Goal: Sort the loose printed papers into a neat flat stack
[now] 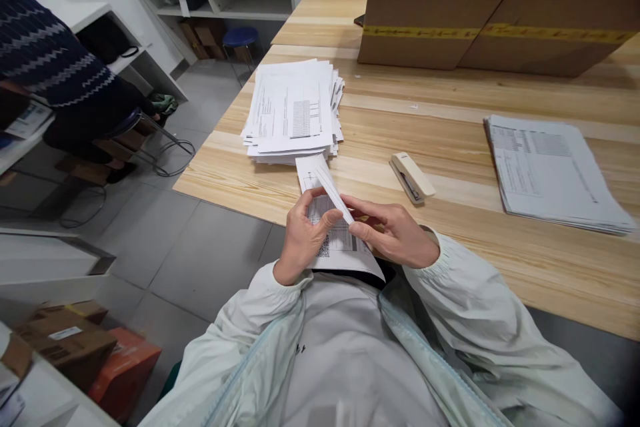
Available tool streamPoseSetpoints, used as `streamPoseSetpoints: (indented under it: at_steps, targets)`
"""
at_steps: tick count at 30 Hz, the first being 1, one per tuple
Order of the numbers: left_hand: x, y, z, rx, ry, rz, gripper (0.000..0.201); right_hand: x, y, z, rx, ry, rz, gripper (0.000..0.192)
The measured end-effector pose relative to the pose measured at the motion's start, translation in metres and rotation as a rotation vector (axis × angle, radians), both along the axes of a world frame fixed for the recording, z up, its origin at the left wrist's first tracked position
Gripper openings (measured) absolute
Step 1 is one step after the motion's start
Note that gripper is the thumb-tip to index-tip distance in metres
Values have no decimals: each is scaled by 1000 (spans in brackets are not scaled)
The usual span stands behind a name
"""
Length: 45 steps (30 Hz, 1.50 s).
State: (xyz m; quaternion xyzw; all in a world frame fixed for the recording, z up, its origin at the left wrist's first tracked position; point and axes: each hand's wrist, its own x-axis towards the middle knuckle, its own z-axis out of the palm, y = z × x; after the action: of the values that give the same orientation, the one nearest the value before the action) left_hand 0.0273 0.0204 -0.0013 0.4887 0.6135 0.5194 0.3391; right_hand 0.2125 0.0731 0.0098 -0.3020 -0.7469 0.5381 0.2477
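Observation:
A folded printed sheet [334, 192] is pinched between my two hands at the table's front edge. My left hand [306, 235] grips its left side with thumb and fingers. Closed on the right side of the fold is my right hand [397, 232]. Beneath them, another printed sheet [345, 260] with a square code hangs toward my lap; how it connects to the folded one is hidden. Just beyond my hands lies an uneven stack of printed papers [290, 107]. A cream stapler [413, 177] rests on the table right of my hands, touched by neither.
A neater paper pile [557, 170] lies on the wooden table [450, 103] at the right. Large cardboard boxes [430, 20] stand at the back. On the left, a person [55, 60] is beside a stool, with shelves behind. Several boxes [70, 340] sit at lower left.

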Motion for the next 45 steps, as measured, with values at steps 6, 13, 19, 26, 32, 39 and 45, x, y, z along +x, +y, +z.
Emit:
streamPoseSetpoints:
  at_steps: [6,13,19,26,32,39,45]
  targets:
    - [-1,-1,1,9,-4,-23,48,-1,-1,-4,-81,66,43,65]
    - [1,0,1,-36,14,-5,43,0,0,1,-67,51,56,70]
    - [3,1,4,-72,-8,-1,43,1,0,6,-90,35,40,61]
    - [-1,-2,0,44,-14,45,44,5,5,1,-15,-29,-55,56]
    - [2,-12,1,145,-213,149,89,8,8,-8,-57,117,-263,48]
    - [0,-11,3,103,-315,224,46,15,-6,-25,-128,197,-350,42]
    - [-10,-3,10,140,-395,205,41,21,-12,-32,-205,208,-350,38]
